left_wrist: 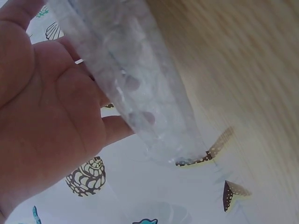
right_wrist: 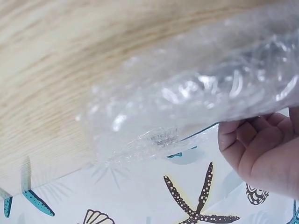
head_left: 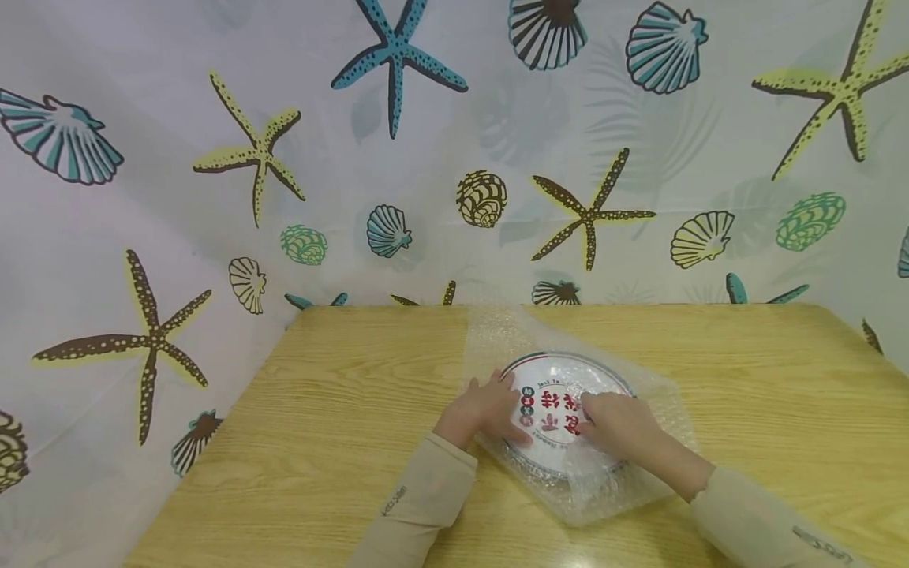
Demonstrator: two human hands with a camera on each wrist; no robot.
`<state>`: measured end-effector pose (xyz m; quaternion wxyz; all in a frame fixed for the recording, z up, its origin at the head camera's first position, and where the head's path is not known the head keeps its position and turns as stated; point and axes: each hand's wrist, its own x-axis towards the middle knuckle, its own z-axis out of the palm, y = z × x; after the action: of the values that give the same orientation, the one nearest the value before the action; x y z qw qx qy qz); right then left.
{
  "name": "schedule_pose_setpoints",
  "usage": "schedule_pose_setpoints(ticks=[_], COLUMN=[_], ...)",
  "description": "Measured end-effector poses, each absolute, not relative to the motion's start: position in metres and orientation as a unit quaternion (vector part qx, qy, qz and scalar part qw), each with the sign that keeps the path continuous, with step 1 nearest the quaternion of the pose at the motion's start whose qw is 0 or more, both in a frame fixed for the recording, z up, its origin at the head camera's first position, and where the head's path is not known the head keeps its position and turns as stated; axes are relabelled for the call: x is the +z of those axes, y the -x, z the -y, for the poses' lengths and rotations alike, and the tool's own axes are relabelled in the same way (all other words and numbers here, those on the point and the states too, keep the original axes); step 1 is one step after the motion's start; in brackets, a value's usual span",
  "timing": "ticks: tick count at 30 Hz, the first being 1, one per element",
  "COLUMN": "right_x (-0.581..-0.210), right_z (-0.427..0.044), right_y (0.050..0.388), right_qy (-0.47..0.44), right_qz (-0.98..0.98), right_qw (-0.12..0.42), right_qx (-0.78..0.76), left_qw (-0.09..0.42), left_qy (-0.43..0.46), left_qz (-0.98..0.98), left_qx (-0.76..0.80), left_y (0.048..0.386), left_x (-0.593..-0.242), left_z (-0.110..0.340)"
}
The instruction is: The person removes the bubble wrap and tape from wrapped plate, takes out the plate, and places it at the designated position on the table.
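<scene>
A round white plate (head_left: 561,457) with a dark rim line and red characters lies at the table's middle, on and partly under a sheet of bubble wrap (head_left: 660,394). My left hand (head_left: 490,410) rests on the plate's left side, its fingers spread and fairly straight. In the left wrist view, fingertips show faintly through the bubble wrap (left_wrist: 135,70). Over the plate's right part, my right hand (head_left: 621,426) has its fingers curled and pinches a fold of the wrap. The right wrist view shows those curled fingers at the edge of the crinkled wrap (right_wrist: 187,88).
The wood-grain table (head_left: 341,379) extends around the wrap on both sides. A strip of bubble wrap reaches the table's far edge. Behind and to the left hangs a white curtain (head_left: 440,142) printed with starfish and shells.
</scene>
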<state>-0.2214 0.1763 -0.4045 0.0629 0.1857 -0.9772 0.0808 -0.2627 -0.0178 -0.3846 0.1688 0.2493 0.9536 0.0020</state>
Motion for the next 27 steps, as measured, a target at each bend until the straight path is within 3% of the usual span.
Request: schedule_pose_setpoints(ticks=[13, 27], right_x=[-0.408, -0.403], right_z=[-0.177, -0.179], right_y=[0.234, 0.240], right_qy=[-0.415, -0.436], right_qz=[0.889, 0.872], right_qw=[0.192, 0.185], right_qx=[-0.007, -0.123], left_qw=[0.179, 0.176], left_qy=[-0.303, -0.307], left_qz=[-0.936, -0.935], left_qx=[-0.011, -0.014], left_y=[0.261, 0.257], left_x=[-0.388, -0.387], left_z=[0.012, 0.010])
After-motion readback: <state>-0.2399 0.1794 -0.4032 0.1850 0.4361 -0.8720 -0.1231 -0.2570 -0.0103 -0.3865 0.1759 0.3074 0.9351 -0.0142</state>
